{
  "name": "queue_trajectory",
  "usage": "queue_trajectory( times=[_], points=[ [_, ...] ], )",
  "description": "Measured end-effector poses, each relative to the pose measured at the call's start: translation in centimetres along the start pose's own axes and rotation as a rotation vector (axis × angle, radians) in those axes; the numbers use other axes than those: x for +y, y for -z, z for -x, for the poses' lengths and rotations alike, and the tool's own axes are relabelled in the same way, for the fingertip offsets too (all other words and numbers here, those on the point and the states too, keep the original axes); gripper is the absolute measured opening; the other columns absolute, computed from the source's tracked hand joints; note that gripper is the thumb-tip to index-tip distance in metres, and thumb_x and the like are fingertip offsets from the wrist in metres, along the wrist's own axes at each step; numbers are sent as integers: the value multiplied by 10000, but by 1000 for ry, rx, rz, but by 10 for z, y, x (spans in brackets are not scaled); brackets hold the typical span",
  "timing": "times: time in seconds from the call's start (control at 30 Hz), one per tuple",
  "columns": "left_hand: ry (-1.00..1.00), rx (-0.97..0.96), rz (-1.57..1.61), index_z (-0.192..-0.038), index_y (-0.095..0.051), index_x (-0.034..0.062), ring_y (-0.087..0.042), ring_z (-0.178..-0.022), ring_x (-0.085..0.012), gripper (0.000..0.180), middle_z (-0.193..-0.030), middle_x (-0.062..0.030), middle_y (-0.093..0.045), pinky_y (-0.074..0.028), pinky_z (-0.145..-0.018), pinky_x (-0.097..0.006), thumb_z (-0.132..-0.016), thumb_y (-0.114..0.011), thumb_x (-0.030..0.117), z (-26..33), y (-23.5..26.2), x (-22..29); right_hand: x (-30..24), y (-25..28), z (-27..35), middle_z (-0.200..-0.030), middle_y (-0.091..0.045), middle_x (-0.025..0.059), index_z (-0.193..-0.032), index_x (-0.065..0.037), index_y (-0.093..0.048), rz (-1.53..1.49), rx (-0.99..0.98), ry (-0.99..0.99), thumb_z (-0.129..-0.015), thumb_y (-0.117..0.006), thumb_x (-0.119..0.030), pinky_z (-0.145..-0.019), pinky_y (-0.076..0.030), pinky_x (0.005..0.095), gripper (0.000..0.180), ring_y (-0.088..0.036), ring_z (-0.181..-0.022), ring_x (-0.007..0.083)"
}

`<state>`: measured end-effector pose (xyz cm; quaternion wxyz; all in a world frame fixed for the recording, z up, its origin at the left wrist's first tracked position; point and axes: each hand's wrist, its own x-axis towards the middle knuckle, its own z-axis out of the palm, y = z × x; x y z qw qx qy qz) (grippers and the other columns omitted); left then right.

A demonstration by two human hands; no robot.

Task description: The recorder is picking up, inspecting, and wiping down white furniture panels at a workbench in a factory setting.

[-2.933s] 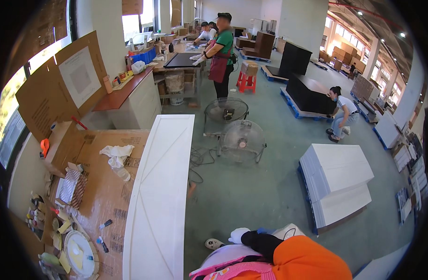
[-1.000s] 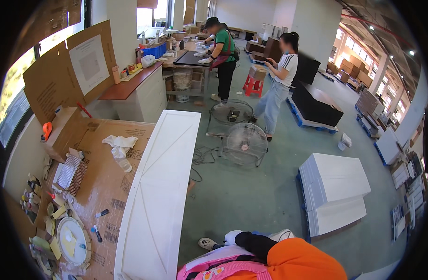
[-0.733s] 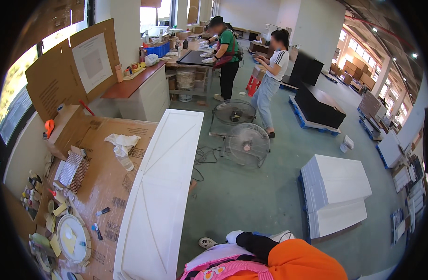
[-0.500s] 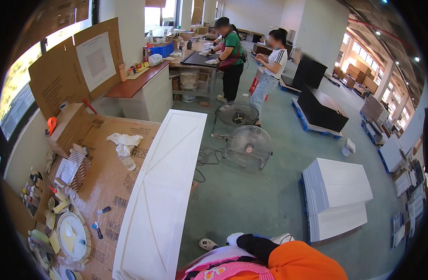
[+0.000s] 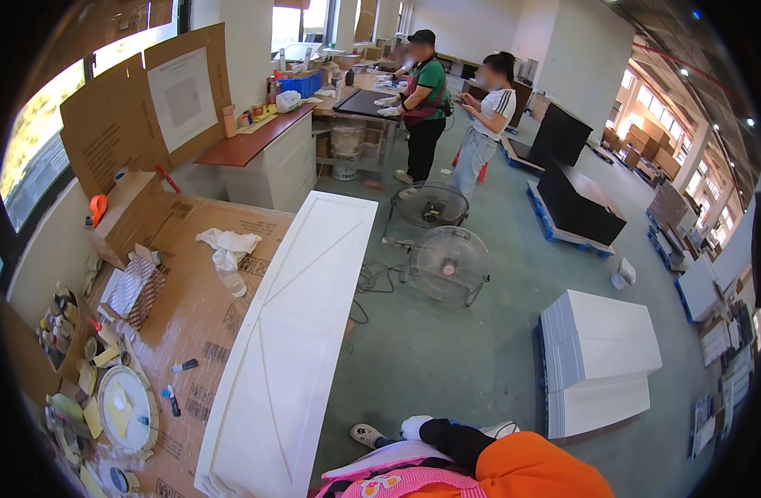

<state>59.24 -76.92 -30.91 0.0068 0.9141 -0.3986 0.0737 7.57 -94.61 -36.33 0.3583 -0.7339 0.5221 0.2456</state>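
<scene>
A long white panel (image 5: 289, 349) with a raised border and diagonal strips lies along the right side of the cardboard-covered bench (image 5: 181, 315). At its near left corner my left hand (image 5: 221, 486), in a white glove, rests on the panel's surface; the fingers look laid out on it, and the lower frame edge cuts off the rest. My right hand (image 5: 415, 427), also white-gloved below a black sleeve, hangs off the bench, low beside my body and near a shoe (image 5: 366, 435). Its fingers are too unclear to read, and I see nothing in it.
On the bench are a white cloth (image 5: 229, 242), a clear bottle (image 5: 233, 283), a round tub lid (image 5: 129, 411) and small tools. Two floor fans (image 5: 448, 264) stand beyond the panel. White panels (image 5: 604, 336) are stacked at right. Two people (image 5: 426, 91) stand farther off.
The view has turned slightly, so the surroundings sit a little farther right. The far worker's hands have shifted along the dark panel. My hands keep nearly the same places.
</scene>
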Motion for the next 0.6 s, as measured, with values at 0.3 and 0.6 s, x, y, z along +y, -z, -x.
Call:
queue_trajectory(
  times=[0.3, 0.6],
  points=[
    [9, 25, -21, -1444, -523, 108, -400, -1416, -360, 581, -1466, -139, -521, -359, -1136, -485, -945, -513, 406, 0, 0, 2, 1, 1, -4, -1060, -725, 209, -1068, -84, -753, 7, -38, 8, -833, -619, -336, -877, -544, 480, 369, -695, -1000, 398],
    [23, 66, 15, -1434, -540, 140, -414, -1409, -356, 581, -1468, -131, -527, -375, -1126, -490, -941, -536, 447, -2, -23, -8, 2, -3, -8, -1074, -725, 205, -1095, -89, -745, 10, -43, 15, -827, -646, -373, -890, -540, 479, 403, -691, -1028, 384]
  ],
)
